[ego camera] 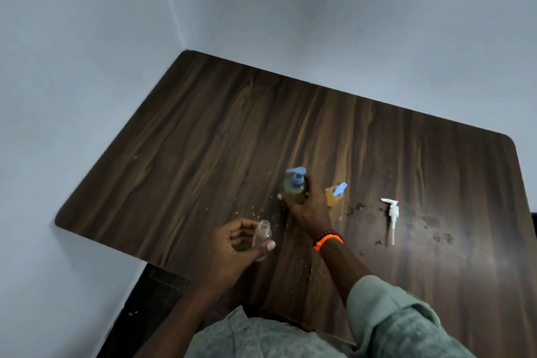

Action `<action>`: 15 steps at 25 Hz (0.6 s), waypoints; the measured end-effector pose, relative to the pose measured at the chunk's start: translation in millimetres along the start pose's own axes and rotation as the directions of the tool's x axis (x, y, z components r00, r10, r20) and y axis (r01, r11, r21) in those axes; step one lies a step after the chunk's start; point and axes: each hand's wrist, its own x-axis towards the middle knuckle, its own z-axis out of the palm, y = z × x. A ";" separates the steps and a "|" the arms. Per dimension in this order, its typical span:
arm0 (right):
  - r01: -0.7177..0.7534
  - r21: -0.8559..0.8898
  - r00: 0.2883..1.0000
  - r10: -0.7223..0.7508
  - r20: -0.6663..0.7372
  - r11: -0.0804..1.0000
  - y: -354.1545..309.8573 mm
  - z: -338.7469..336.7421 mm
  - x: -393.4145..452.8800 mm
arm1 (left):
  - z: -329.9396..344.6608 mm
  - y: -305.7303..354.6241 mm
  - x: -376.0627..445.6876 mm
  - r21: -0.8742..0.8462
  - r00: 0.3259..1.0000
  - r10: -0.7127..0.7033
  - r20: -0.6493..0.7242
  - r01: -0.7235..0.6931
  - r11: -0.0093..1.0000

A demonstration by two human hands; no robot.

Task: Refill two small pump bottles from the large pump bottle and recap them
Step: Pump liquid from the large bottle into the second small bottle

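Head view. Progress, judged: about half. Small orange bottle (334, 197) stands filled and capped, blue pump aiming right, just right of the right hand (308, 208). That hand grips the large pump bottle (294, 187), upright mid-table, nozzle pointing right. Left hand (235, 244) holds the empty clear bottle (262, 238), uncapped, axis near vertical, mouth up, near the table (203, 139) front edge. White pump (391, 216) lies loose, tube toward the viewer. Remaining: fill, recap.

Large pump bottle (294, 189): blue pump, amber liquid, upright. Small pump bottle (334, 196): capped, amber. Clear small bottle (262, 237): uncapped (empty-looking). White pump (392, 216): lying flat.
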 end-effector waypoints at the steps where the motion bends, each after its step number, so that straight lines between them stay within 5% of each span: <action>1: 0.029 -0.029 0.999 -0.030 -0.044 0.999 -5.0 1.2 -3.6 | -3.0 -0.8 0.7 0.002 1.000 0.006 0.000 -0.006 1.000; 5: 0.133 0.006 0.976 -0.130 -0.174 0.991 -34.2 -13.7 -35.4 | -12.2 2.9 9.8 -0.029 0.999 0.044 -0.017 -0.044 0.999; 10: 0.127 0.286 0.989 -0.101 -0.106 0.950 -73.2 -44.3 -111.4 | -11.5 12.1 15.0 -0.063 0.994 0.073 0.076 -0.068 0.996; 15: 0.244 0.045 0.958 -0.234 -0.164 0.969 -107.4 -70.6 -176.1 | 2.0 28.9 11.4 -0.102 0.958 0.166 0.233 -0.146 0.984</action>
